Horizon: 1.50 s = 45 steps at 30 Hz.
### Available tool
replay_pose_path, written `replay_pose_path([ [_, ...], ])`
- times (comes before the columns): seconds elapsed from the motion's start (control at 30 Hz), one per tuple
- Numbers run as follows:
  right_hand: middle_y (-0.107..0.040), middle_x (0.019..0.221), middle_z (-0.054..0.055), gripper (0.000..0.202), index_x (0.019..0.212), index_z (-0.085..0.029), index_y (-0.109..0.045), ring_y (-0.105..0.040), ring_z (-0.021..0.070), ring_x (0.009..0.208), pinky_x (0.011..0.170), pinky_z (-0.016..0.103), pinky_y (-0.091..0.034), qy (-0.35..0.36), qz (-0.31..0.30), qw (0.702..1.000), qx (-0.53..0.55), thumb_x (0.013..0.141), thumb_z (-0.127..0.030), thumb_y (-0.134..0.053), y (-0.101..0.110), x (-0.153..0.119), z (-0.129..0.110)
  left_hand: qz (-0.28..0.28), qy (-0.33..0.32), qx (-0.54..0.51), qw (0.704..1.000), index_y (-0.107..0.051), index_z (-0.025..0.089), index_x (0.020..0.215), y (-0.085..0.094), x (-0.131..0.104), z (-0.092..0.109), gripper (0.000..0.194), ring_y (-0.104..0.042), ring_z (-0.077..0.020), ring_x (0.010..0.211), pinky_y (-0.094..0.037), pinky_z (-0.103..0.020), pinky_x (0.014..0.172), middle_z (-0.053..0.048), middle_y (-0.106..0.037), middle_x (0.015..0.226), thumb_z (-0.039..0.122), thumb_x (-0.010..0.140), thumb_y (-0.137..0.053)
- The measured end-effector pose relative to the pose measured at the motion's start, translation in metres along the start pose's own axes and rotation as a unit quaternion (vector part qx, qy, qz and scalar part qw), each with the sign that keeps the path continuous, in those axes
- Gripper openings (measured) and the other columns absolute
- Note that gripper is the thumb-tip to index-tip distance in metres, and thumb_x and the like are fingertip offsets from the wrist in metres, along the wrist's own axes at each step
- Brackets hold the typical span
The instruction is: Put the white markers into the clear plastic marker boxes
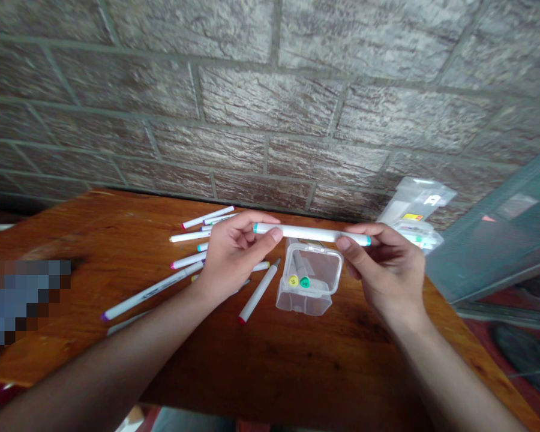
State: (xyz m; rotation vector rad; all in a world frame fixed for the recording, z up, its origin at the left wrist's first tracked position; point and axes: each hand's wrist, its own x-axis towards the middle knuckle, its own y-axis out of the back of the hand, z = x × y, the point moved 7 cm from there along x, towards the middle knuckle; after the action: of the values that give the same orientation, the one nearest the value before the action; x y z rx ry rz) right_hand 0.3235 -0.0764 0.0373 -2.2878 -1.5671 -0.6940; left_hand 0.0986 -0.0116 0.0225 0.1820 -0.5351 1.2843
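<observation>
A white marker [310, 233] with turquoise ends is held level between both hands. My left hand [238, 252] pinches its left end between thumb and fingers, and my right hand [382, 258] grips the right end the same way. Below the marker, a clear plastic case [303, 303] with a raised lid holds a yellow-ended marker [293, 280] and a green-ended marker [305, 282]. A red-ended marker [258, 295] lies left of the case. More markers are scattered around and behind my left hand, among them a long purple-ended one [153, 291].
The wooden table [342, 360] meets a stone-block wall [270, 96] at its back edge. Clear plastic packaging [414, 204] stands at the back right, beyond my right hand. A blue pixelated patch [22, 306] covers part of the left side.
</observation>
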Motion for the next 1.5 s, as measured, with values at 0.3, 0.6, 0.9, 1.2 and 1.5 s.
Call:
replay_pose_path([
  [0.3, -0.061, 0.054, -0.005, 0.023, 0.089, -0.021, -0.076, -0.045, 0.0087, 0.041, 0.038, 0.022, -0.032, -0.008, -0.004, 1.0, 0.011, 0.079, -0.036, -0.091, 0.0002, 0.0001, 0.0013, -0.01, 0.001, -0.005, 1.0, -0.078, 0.019, 0.093, -0.0013, -0.0019, -0.002, 0.021, -0.042, -0.0057, 0.043, -0.029, -0.02, 0.039, 0.002, -0.066, 0.063, 0.031, 0.08, -0.09],
  [0.6, -0.059, 0.054, -0.005, 0.018, 0.09, -0.02, -0.078, -0.044, 0.0086, 0.042, 0.039, 0.022, -0.03, -0.006, -0.005, 1.0, 0.021, 0.082, -0.032, -0.089, 0.0005, 0.0, 0.0022, -0.003, 0.026, -0.016, 1.0, -0.078, 0.018, 0.092, 0.0007, -0.0018, -0.0056, 0.024, -0.042, -0.0055, 0.042, -0.027, -0.02, 0.038, 0.0, -0.067, 0.066, 0.036, 0.08, -0.089],
  [0.9, -0.065, 0.059, -0.005, 0.014, 0.09, -0.022, -0.079, -0.047, 0.0078, 0.043, 0.039, 0.022, -0.034, 0.016, -0.008, 1.0, 0.017, 0.08, -0.023, -0.089, 0.0005, 0.0012, 0.0012, -0.012, 0.016, -0.024, 1.0, -0.077, 0.017, 0.094, -0.0001, -0.0012, -0.0041, 0.024, -0.04, -0.005, 0.043, -0.026, -0.019, 0.039, 0.002, -0.065, 0.063, 0.033, 0.081, -0.089],
  [1.2, -0.059, 0.055, -0.006, 0.015, 0.091, -0.021, -0.079, -0.043, 0.008, 0.042, 0.038, 0.022, -0.03, -0.006, -0.005, 1.0, 0.03, 0.084, -0.03, -0.088, 0.0014, -0.0007, 0.0053, -0.012, 0.028, -0.003, 1.0, -0.078, 0.018, 0.098, 0.0023, -0.0044, -0.0078, 0.026, -0.042, -0.0054, 0.045, -0.028, -0.019, 0.04, 0.0, -0.064, 0.068, 0.04, 0.085, -0.086],
  [1.5, -0.064, 0.058, -0.004, 0.014, 0.091, -0.021, -0.08, -0.047, 0.0082, 0.043, 0.038, 0.022, -0.033, 0.009, -0.004, 1.0, 0.01, 0.082, -0.027, -0.088, 0.0015, -0.0001, 0.0015, -0.001, 0.025, -0.004, 1.0, -0.078, 0.017, 0.096, 0.0021, -0.0031, -0.0067, 0.026, -0.04, -0.0053, 0.043, -0.026, -0.019, 0.039, 0.0, -0.064, 0.066, 0.039, 0.085, -0.086],
])
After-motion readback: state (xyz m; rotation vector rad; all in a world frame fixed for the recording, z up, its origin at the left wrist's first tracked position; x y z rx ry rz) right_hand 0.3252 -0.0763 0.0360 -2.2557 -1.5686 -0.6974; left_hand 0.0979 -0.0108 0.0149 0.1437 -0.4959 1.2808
